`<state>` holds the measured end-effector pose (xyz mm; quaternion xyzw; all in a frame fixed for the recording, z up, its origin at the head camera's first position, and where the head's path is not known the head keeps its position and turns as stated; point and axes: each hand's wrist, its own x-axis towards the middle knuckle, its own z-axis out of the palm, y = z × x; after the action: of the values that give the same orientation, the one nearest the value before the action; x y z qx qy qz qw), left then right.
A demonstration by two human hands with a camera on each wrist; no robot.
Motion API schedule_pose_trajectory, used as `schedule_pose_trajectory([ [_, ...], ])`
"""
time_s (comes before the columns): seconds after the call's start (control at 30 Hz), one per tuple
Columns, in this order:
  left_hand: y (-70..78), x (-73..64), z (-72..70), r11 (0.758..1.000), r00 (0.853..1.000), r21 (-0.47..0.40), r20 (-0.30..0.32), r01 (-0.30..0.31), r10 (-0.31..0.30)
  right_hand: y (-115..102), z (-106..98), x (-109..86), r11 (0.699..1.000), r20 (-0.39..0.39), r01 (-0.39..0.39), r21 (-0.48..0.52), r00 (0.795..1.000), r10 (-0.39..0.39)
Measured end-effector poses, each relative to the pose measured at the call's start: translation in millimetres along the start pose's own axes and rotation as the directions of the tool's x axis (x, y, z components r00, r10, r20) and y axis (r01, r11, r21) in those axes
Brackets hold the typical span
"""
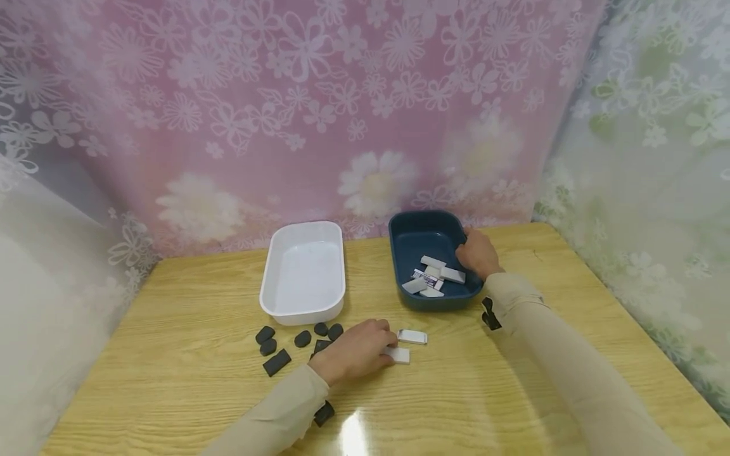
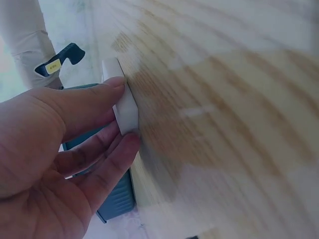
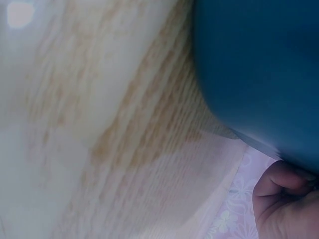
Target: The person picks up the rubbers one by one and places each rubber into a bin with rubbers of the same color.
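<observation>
My left hand pinches a white eraser lying on the table. In the left wrist view, the thumb lies on one side of the eraser and the fingertips are at its near end. Just beyond it lies another white eraser. My right hand grips the right rim of the dark blue tray; in the right wrist view its curled fingers show at the tray's edge. Several white erasers lie piled in the tray's near part, one with a printed face.
A white tray stands left of the blue one. Several black rounded pieces and black rectangular blocks lie before it, some partly hidden by the left hand and sleeve. A flowered cloth hangs behind the wooden table.
</observation>
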<state>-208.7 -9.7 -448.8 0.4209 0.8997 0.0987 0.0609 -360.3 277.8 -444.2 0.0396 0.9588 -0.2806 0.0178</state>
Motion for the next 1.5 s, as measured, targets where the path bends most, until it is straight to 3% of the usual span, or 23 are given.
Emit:
schedule_pose_trajectory([
  [0.27, -7.2, -0.3, -3.5, 0.997, 1.0, -0.071, 0.008, 0.007, -0.007, -1, 2, 0.4, 1.0, 0.003, -0.009, -0.001, 1.0, 0.009],
  [0.4, -12.7, 5.2, -20.5, 0.991, 1.0, -0.135, -0.023, 0.002, -0.005, 0, 2, 0.4, 1.0, 0.0, -0.005, -0.001, 1.0, 0.005],
  [0.5, -17.0, 13.4, -37.8, 0.989, 0.995, -0.147, -0.102, 0.001, -0.017, 0, 1, 1.2, 1.0, -0.007, -0.003, -0.004, 1.0, 0.003],
  [0.6, -21.9, 25.4, -56.2, 0.989, 0.978, -0.139, -0.192, 0.057, -0.084, 0, -2, 2.2, 1.0, -0.011, -0.011, -0.011, 1.0, 0.011],
  [0.7, -26.9, 41.4, -71.2, 0.976, 0.945, -0.164, -0.268, 0.145, -0.186, 0, -4, 2.6, 1.0, -0.009, -0.019, -0.017, 1.0, 0.019],
  [0.77, -29.4, 54.1, -78.8, 0.961, 0.922, -0.196, -0.296, 0.195, -0.248, 0, -5, 2.4, 1.0, -0.007, -0.019, -0.013, 1.0, 0.018],
  [0.83, -31.4, 67.0, -83.3, 0.952, 0.91, -0.204, -0.303, 0.228, -0.283, 1, -5, 2.3, 1.0, -0.007, -0.016, -0.007, 1.0, 0.016],
  [1.13, -35.6, 110.7, -74.5, 0.953, 0.908, -0.12, -0.29, 0.28, -0.303, -4, 2, -0.9, 0.999, 0.001, -0.032, 0.004, 0.999, 0.032],
  [1.37, -37.8, 127.4, -67.8, 0.949, 0.913, -0.146, -0.263, 0.28, -0.31, -1, 4, 0.0, 0.999, -0.008, -0.041, 0.011, 0.999, 0.041],
  [1.5, -38.2, 133.2, -62.9, 0.945, 0.909, -0.136, -0.263, 0.296, -0.323, 3, 2, 0.6, 0.999, -0.016, -0.043, 0.01, 0.999, 0.044],
])
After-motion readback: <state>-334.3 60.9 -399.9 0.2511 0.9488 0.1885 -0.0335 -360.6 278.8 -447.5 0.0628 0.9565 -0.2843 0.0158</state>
